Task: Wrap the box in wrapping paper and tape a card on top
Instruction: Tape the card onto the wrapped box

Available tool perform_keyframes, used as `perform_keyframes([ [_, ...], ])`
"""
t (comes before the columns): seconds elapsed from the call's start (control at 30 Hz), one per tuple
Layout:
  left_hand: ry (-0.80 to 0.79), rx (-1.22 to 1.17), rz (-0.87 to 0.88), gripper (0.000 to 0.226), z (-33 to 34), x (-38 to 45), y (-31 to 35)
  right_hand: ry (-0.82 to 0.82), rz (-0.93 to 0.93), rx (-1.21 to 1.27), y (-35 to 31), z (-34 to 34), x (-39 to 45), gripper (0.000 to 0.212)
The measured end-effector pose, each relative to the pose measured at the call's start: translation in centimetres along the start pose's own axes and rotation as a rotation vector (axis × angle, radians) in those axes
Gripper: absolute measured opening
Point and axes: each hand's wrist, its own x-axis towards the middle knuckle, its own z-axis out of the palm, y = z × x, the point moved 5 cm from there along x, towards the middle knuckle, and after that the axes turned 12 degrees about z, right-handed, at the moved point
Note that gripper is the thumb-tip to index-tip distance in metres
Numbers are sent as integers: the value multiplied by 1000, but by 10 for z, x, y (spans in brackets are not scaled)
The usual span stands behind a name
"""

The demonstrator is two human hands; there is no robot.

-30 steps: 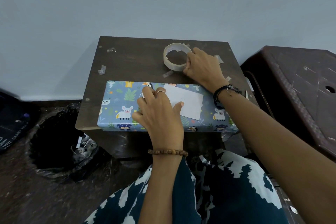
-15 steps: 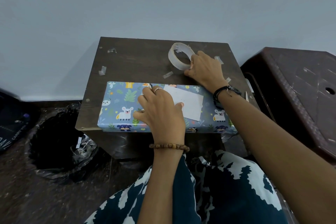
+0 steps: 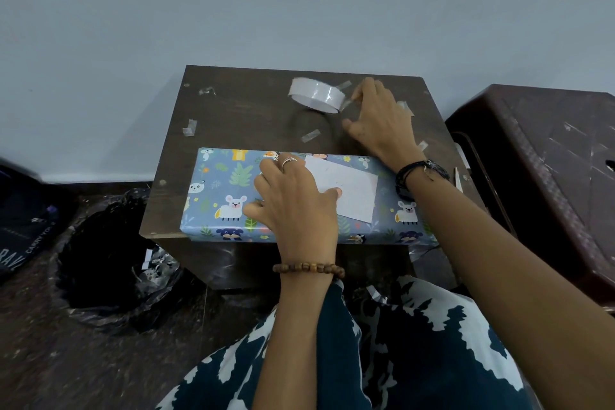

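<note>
The box [image 3: 229, 196], wrapped in blue paper with animal prints, lies along the front edge of the dark table [image 3: 239, 110]. A white card [image 3: 352, 190] rests on top of it, right of centre. My left hand [image 3: 293, 203] lies flat on the box with fingers spread, its thumb pressing on the card's left part. Behind the box, my right hand [image 3: 379, 120] pinches the loose end of a clear tape roll [image 3: 316, 95]. The roll is tilted up off the table to the left of the fingers, with a short strip stretched between them.
Short tape scraps [image 3: 189, 127] stick to the table top, one [image 3: 310, 135] just behind the box. A bin lined with a black bag [image 3: 109, 260] stands on the floor at the left. A dark brown plastic stool [image 3: 549, 160] stands close on the right.
The tape roll went from lying flat to tipped on edge, then lifted and shifted left as my right hand drew its end rightward. My left hand stayed on the box and card.
</note>
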Motion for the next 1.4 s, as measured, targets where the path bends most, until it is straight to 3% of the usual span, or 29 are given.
perform_keyframes([
  [0.2,4,3,15,47,2,1,-2,84,-181,196,-9,-8,-9,22],
  [0.43,7,0,17,48,3,1,-2,135,-292,136,-13,-9,-11,23],
  [0.77,23,58,39,49,3,-1,0,72,-213,172,-12,-11,-9,13],
  [0.9,45,141,77,49,8,-8,8,22,-137,60,-11,-4,-4,15],
  [1.07,202,342,140,64,11,-21,23,-12,-84,163,-8,-7,-4,21],
  [1.3,-35,121,28,88,7,-2,12,-13,-91,291,-6,-13,-7,35],
  [1.4,-52,-19,-21,64,3,3,3,-11,-74,367,-9,-20,-14,28],
])
